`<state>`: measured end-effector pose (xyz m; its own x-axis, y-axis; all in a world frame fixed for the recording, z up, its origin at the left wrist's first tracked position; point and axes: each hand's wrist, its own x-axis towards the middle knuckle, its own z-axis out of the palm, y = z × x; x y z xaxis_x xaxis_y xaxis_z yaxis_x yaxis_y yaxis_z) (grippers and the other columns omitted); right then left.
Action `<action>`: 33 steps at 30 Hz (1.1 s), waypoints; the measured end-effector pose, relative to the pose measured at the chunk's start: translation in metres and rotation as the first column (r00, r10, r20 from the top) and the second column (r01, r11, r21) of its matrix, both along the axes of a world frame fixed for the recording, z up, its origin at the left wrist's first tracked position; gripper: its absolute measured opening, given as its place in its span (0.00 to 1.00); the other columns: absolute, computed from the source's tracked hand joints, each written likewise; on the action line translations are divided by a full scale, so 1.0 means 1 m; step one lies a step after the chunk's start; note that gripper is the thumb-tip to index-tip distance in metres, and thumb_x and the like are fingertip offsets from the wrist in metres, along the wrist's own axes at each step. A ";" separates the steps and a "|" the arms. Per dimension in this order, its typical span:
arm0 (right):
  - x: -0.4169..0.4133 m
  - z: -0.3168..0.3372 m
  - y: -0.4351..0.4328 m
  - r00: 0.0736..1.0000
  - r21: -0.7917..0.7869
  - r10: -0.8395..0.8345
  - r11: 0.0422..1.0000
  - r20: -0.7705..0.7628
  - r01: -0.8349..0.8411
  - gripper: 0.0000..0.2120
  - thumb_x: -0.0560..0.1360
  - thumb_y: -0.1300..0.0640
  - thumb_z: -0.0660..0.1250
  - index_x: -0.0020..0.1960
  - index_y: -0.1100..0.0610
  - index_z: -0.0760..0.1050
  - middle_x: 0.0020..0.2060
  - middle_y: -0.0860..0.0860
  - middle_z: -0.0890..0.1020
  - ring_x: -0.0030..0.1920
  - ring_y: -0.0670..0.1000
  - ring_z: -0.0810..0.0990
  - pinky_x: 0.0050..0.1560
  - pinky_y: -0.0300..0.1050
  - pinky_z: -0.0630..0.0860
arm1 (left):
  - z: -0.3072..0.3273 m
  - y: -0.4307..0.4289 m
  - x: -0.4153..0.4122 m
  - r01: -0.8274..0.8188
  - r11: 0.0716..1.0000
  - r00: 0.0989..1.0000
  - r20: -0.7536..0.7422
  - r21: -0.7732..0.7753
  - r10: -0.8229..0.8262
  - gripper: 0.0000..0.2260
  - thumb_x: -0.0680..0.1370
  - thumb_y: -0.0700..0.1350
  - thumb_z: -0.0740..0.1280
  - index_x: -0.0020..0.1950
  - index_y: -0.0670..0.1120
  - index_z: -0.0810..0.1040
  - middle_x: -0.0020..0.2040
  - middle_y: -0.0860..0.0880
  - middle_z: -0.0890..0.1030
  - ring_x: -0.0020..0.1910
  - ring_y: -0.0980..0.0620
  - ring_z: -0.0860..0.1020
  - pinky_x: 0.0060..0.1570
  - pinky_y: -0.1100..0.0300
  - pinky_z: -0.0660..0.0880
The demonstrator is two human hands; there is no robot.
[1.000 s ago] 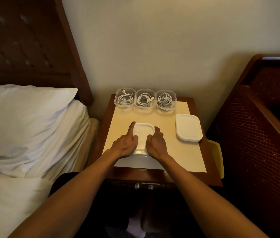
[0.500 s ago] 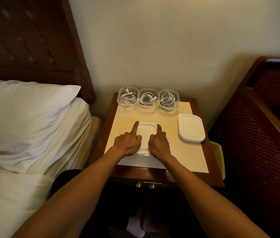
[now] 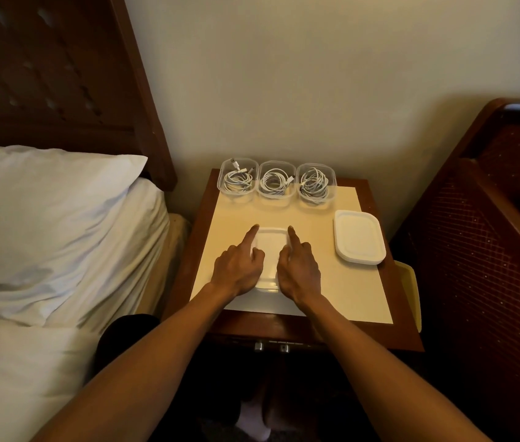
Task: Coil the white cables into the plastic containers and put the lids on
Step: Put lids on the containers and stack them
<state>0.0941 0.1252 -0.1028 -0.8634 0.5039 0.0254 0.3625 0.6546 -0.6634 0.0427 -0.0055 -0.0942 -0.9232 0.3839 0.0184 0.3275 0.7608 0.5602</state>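
Looking down from the head camera, both bare forearms reach onto a small wooden tabletop (image 3: 407,314) covered by a cream mat (image 3: 348,291). Between the hands, near the mat's front, sits a container (image 3: 266,287) with a white lid (image 3: 271,247) on top; what is inside it is hidden.

Left hand (image 3: 239,269) lies against the container's left side. Its index finger is straight, with the tip on the lid's far left corner. The thumb rests on the lid's left edge, and the other fingers are folded under.

Right hand (image 3: 300,269) mirrors it on the right side. Its straight index finger points to the lid's far right corner, and the remaining fingers are folded. Whether the folded fingers of either hand clasp the container or only lie beside it, I cannot tell.

Along the mat's back edge, by the wall (image 3: 316,90), three clear tubs stand touching in a row, all without lids: left tub (image 3: 225,186), middle tub (image 3: 263,173) and right tub (image 3: 332,181). Each holds one of the coiled cables (image 3: 313,185). In the left tub the plug ends stick up.

A stack of spare lids (image 3: 359,237) lies flat on the mat's right side, just in front of the right tub and well apart from the hands.

A white pillow (image 3: 45,218) rests on the bed (image 3: 13,378) at left, under a dark headboard (image 3: 45,74). Dark red furniture (image 3: 491,234) stands at right. A yellowish object (image 3: 411,282) is wedged between it and the tabletop.
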 end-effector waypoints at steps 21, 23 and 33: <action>-0.049 0.004 -0.054 0.993 -0.377 0.114 0.919 -0.020 -0.113 0.19 0.81 0.50 0.59 0.69 0.57 0.66 0.63 0.58 0.77 0.59 0.57 0.77 0.61 0.54 0.75 | 0.005 -0.073 -0.079 -0.257 0.955 0.959 0.163 0.147 0.233 0.12 0.80 0.44 0.66 0.61 0.43 0.80 0.56 0.43 0.83 0.53 0.44 0.80 0.48 0.57 0.73; -0.056 0.009 -0.061 0.994 -0.430 0.106 0.898 0.000 -0.096 0.19 0.81 0.51 0.60 0.69 0.58 0.66 0.62 0.57 0.78 0.59 0.58 0.78 0.60 0.53 0.76 | 0.005 -0.079 -0.083 -0.272 0.954 0.958 0.129 0.124 0.256 0.12 0.80 0.45 0.65 0.61 0.44 0.80 0.57 0.43 0.83 0.53 0.43 0.80 0.50 0.55 0.75; -0.065 0.009 -0.071 0.996 -0.483 0.092 0.871 -0.014 -0.087 0.18 0.82 0.52 0.60 0.69 0.56 0.65 0.62 0.57 0.78 0.58 0.57 0.79 0.60 0.52 0.77 | 0.002 -0.085 -0.086 -0.303 0.949 0.951 0.099 0.088 0.294 0.13 0.82 0.47 0.63 0.65 0.45 0.77 0.61 0.43 0.81 0.56 0.43 0.79 0.55 0.51 0.76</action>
